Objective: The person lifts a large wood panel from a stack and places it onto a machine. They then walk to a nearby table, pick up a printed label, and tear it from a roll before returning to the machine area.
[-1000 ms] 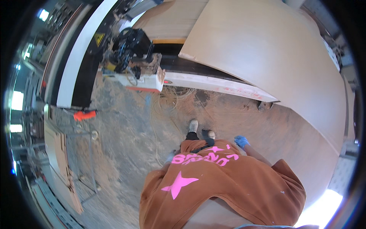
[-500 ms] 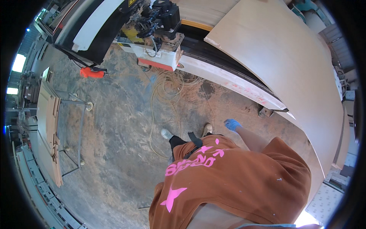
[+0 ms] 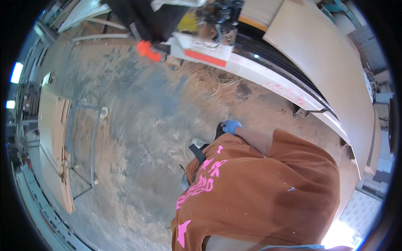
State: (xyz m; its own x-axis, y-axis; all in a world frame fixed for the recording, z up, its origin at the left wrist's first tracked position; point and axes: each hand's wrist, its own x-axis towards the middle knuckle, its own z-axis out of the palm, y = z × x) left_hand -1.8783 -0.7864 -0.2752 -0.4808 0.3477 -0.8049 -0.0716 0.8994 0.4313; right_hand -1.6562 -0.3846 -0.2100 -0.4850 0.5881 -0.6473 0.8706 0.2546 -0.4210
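Note:
My right hand (image 3: 230, 126), in a blue glove, hangs in front of my body near my dark trouser leg, with nothing seen in it. Its fingers are loosely bent and a little apart, somewhat blurred. The brown sweatshirt (image 3: 268, 188) with pink print fills the lower middle of the head view. My left hand does not show clearly. A small grey-blue patch (image 3: 185, 180) peeks out at the sweatshirt's left edge, and I cannot make out what it is. One pale shoe (image 3: 197, 142) is on the floor below me.
A large machine with a white rail (image 3: 268, 81) crosses the upper right, a wide pale board (image 3: 326, 62) lying over it. An orange-red handheld part (image 3: 148, 51) hangs at its left end. Coiled hose (image 3: 201, 85) lies on the dusty floor. At left, stacked panels (image 3: 54, 125) rest on a wheeled frame (image 3: 94, 146).
My view has turned and moved, so the machine and orange-red part appear farther right. My right hand has swung left, closer to my leg. My feet have shifted in a step.

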